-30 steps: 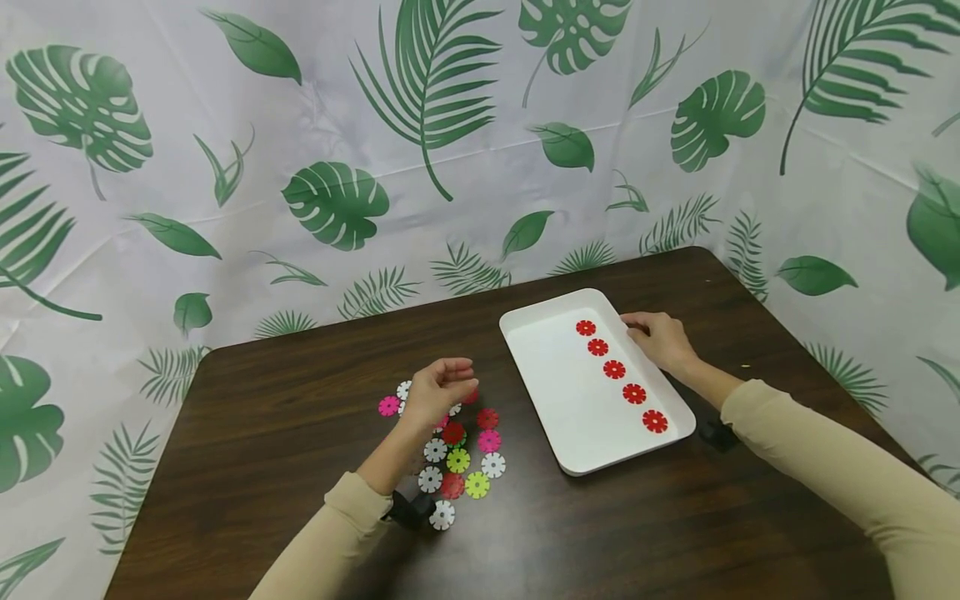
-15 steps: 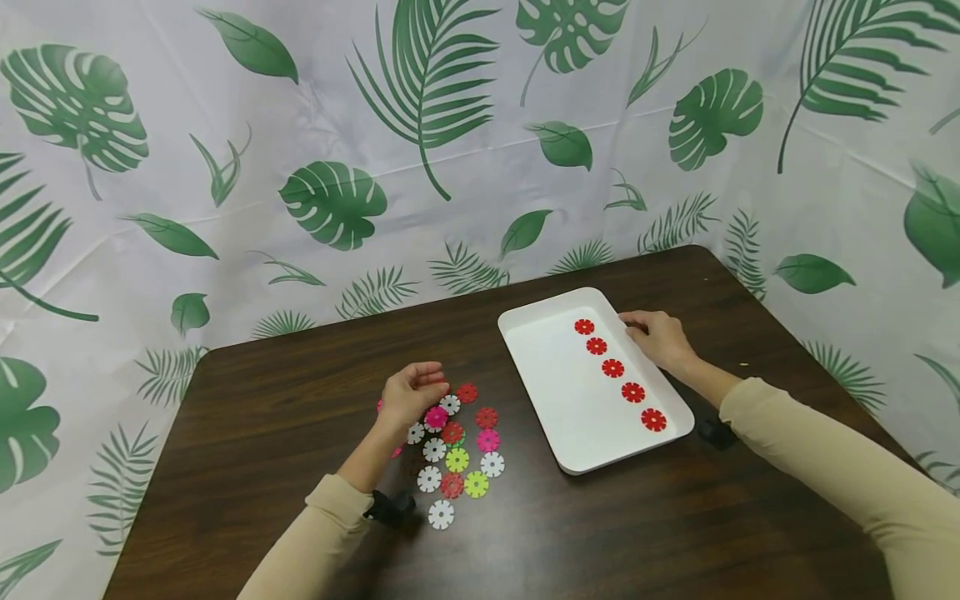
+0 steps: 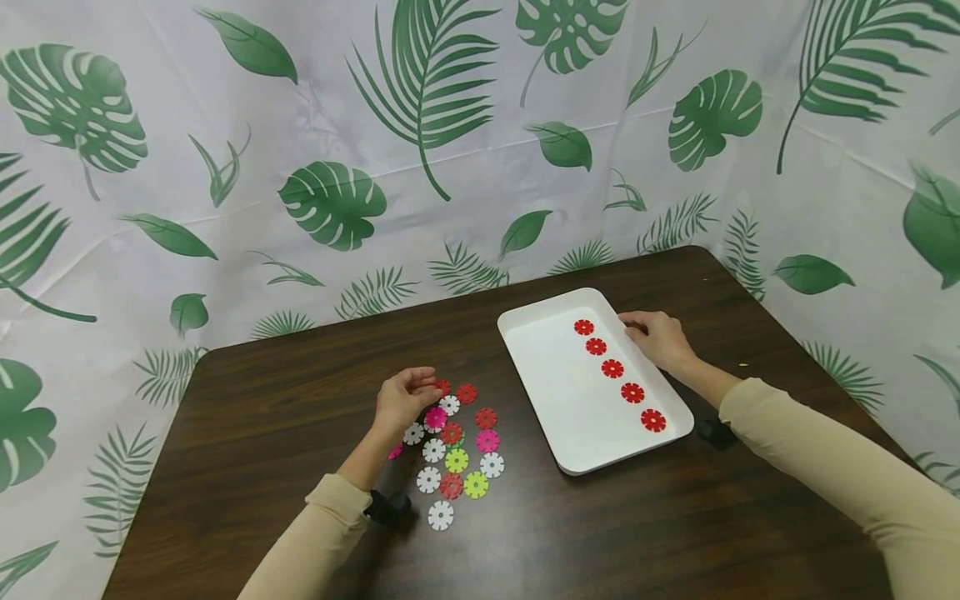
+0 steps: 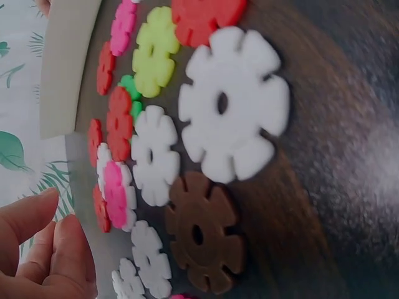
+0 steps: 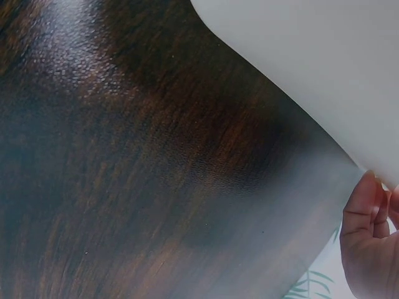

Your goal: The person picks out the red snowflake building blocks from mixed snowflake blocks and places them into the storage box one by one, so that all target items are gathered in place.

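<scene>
My left hand hovers over the back left of a loose group of notched plastic discs, fingers loosely bent, nothing visible between them. Right by its fingertips lies a red disc, another red disc beside it. White, pink and yellow-green discs lie around, some overlapping. In the left wrist view a brown disc shows near the hand. My right hand pinches the right rim of a white tray, in which several red discs form a slanting row.
The dark wooden table has rounded back corners. A white curtain with green leaves hangs right behind it. The tray stands to the right of the loose discs.
My left hand has moved left and slightly down, uncovering red and white discs at the back of the group. The right hand and the tray stay in place.
</scene>
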`<control>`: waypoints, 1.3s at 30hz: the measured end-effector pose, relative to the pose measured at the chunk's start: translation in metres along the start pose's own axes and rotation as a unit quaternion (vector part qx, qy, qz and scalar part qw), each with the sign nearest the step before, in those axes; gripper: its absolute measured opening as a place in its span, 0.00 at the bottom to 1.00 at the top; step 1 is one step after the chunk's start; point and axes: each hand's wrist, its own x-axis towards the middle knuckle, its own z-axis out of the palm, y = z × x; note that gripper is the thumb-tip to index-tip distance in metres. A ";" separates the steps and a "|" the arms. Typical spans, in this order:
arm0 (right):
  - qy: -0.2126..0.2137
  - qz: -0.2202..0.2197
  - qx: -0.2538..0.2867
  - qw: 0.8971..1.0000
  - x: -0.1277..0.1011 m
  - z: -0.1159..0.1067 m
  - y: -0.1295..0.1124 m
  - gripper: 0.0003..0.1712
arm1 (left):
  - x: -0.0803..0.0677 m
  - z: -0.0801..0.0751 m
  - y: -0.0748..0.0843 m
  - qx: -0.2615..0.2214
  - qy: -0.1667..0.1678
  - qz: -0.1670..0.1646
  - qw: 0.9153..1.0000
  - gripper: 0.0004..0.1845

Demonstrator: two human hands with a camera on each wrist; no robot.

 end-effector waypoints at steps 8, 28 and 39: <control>0.000 -0.005 -0.003 1.000 0.000 0.000 0.000 0.20 | 0.001 -0.001 -0.004 0.043 0.013 0.014 0.999 0.19; 0.001 -0.005 -0.004 1.000 -0.001 0.000 -0.001 0.20 | 0.008 0.004 -0.014 0.155 0.042 0.075 0.984 0.17; 0.001 -0.008 -0.001 1.000 -0.001 0.000 0.000 0.20 | 0.010 0.007 -0.012 0.198 0.035 0.077 0.977 0.18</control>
